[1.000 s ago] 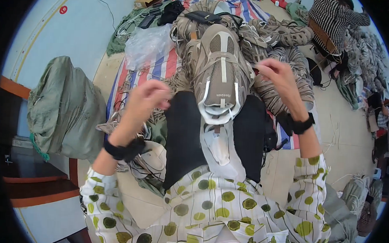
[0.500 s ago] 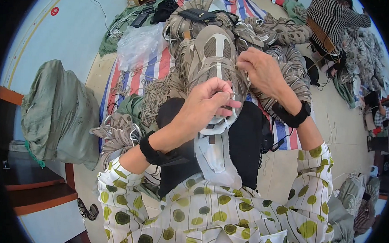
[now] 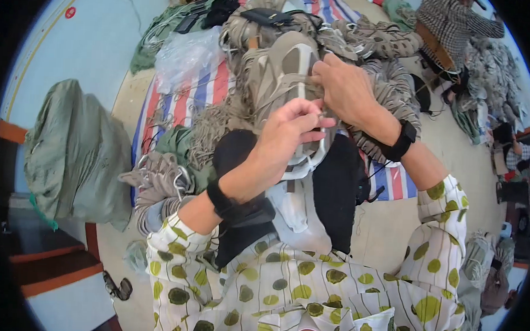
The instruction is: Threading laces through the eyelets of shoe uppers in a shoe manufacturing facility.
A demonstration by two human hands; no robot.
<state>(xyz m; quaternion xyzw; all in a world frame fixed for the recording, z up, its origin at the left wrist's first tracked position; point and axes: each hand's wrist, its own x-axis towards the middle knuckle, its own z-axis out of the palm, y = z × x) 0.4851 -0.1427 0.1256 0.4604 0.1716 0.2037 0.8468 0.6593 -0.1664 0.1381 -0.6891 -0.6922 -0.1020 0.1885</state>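
A beige-grey shoe upper (image 3: 278, 69) with mesh panels and a white stripe lies toe-away over my lap, its white-edged collar (image 3: 303, 170) nearest me. Loose beige shoelace (image 3: 291, 80) crosses its front. My left hand (image 3: 290, 125) is over the upper's opening, thumb and forefinger pinched on the shoelace, the other fingers stretched out. Farther along the right side of the upper is my right hand (image 3: 349, 89), its fingers closed on a strand of the shoelace; the fingertips are partly hidden. A pale tongue-shaped piece (image 3: 292, 210) hangs from the collar onto my lap.
Bundled shoe uppers (image 3: 390, 82) surround the work on a striped sheet (image 3: 150, 112). Loose laces (image 3: 211, 131) lie in a heap at left, with a clear plastic bag (image 3: 187, 55) beyond. A full green sack (image 3: 78, 153) stands at far left. Another person (image 3: 450, 32) is at upper right.
My right hand has moved slightly away from me and left along the upper. My left hand has shifted a little to the right, still pinched.
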